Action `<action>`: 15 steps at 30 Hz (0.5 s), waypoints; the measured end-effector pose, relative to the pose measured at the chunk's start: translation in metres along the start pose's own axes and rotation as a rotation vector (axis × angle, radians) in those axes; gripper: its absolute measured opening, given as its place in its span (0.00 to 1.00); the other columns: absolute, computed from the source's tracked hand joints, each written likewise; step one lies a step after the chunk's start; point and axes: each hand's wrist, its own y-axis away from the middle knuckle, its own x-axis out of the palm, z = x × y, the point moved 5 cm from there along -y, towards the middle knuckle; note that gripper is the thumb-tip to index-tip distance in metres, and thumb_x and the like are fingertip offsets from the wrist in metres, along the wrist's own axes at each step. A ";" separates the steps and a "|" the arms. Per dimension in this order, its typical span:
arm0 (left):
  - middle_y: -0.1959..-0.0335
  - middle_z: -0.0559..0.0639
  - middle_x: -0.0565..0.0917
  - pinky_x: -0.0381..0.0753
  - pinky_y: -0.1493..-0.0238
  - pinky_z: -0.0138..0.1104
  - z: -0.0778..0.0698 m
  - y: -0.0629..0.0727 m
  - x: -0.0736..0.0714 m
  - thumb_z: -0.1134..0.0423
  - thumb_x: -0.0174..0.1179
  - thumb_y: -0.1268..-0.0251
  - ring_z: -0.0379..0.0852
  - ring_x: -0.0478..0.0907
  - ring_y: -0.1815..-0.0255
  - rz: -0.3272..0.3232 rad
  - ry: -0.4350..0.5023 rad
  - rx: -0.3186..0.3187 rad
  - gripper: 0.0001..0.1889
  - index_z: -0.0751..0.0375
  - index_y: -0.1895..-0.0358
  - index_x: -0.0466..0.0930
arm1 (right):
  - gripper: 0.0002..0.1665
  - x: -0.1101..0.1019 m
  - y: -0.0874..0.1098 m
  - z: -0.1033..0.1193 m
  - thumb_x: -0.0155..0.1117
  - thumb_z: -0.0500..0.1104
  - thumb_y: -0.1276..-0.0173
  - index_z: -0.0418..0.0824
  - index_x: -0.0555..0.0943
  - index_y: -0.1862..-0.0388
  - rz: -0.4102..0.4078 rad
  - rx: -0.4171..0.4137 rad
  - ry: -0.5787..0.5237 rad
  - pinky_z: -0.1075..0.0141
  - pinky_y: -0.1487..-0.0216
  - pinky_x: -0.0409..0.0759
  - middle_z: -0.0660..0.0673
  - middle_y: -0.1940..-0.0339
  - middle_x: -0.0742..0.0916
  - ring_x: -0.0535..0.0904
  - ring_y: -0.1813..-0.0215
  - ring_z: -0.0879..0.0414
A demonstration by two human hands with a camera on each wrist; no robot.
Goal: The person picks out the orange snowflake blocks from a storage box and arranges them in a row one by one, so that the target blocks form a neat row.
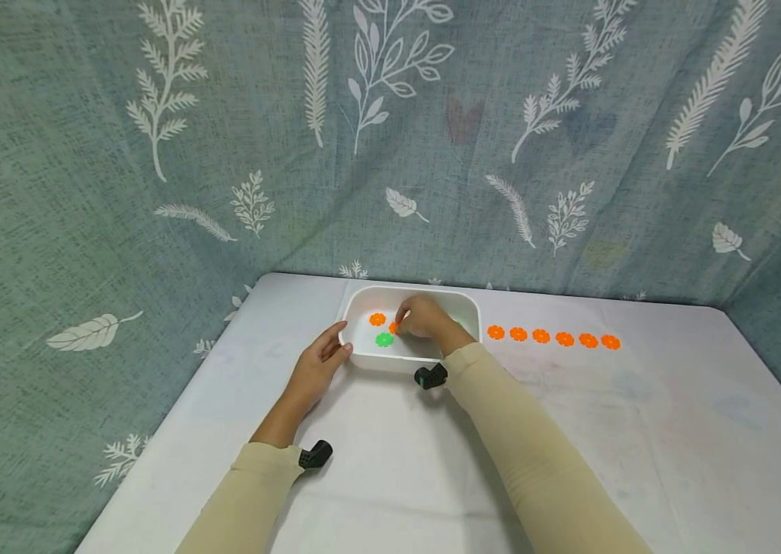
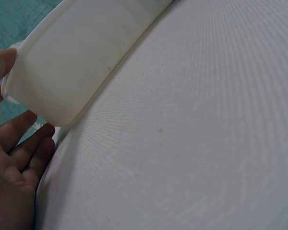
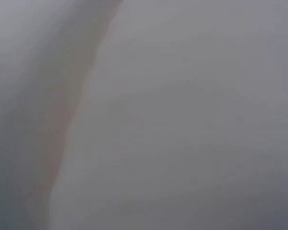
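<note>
A white rectangular tray (image 1: 379, 358) stands on the table. At its left end my left hand (image 1: 315, 371) holds the rim, and the left wrist view shows a fingertip at the upper edge with the other fingers below. My right hand (image 1: 425, 317) reaches down inside the tray, fingertips together on an orange flower-shaped piece (image 1: 394, 328), partly hidden by the fingers. Near it in the tray lie another orange flower-shaped piece (image 1: 378, 319) and a green one (image 1: 385, 339). A bit of green shows behind the right hand. The right wrist view is a pale blur.
To the right of the tray, several orange flower-shaped pieces (image 1: 541, 336) lie in a row on the white-covered table (image 1: 376, 477). A patterned green-blue curtain (image 1: 362, 192) hangs behind the table's far edge. Each wrist carries a small black camera (image 1: 316, 455).
</note>
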 end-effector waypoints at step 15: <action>0.28 0.54 0.64 0.66 0.33 0.45 -0.001 0.000 0.001 0.50 0.59 0.30 0.52 0.63 0.29 -0.001 -0.005 0.002 0.27 0.34 0.29 0.65 | 0.15 0.000 -0.002 -0.002 0.80 0.41 0.49 0.45 0.83 0.64 0.010 0.006 0.006 0.65 0.60 0.75 0.49 0.65 0.82 0.76 0.63 0.53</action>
